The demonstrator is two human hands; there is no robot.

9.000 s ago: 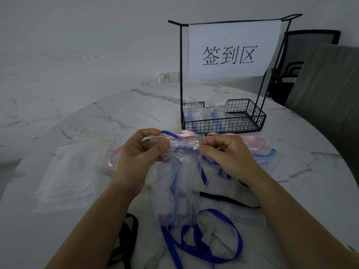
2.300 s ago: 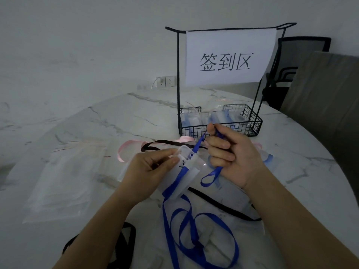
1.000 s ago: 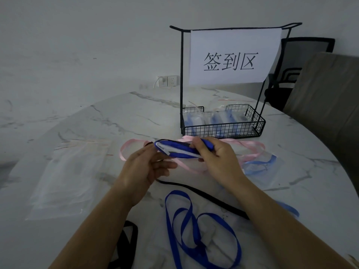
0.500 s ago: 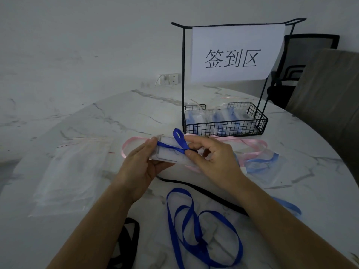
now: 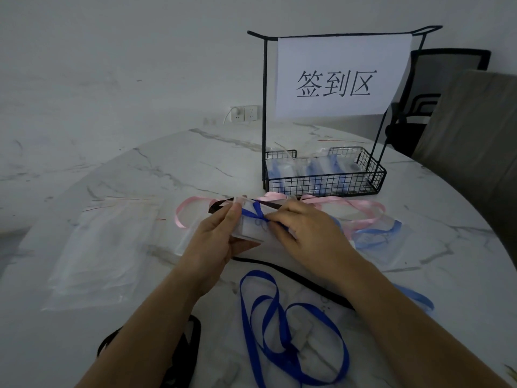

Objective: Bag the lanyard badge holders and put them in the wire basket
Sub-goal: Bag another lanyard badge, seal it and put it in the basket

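Clear plastic badge holder [image 5: 250,229] sits between both hands: left hand [image 5: 215,242] grips its left end, right hand [image 5: 306,233] pinches the blue lanyard [image 5: 256,213] wrapped round it. The wire basket [image 5: 321,186] stands just beyond, pink ribbon [image 5: 361,204] between; bare marble table [image 5: 181,169] lies to its left.

Wire basket [image 5: 324,182] behind the hands [image 5: 268,231]; bags [image 5: 103,247] left.

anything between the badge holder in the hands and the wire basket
Only flat things: a pink lanyard and a black lanyard lie on the table between the badge holder and the wire basket. Nothing upright blocks a lifted path over its low front wall.
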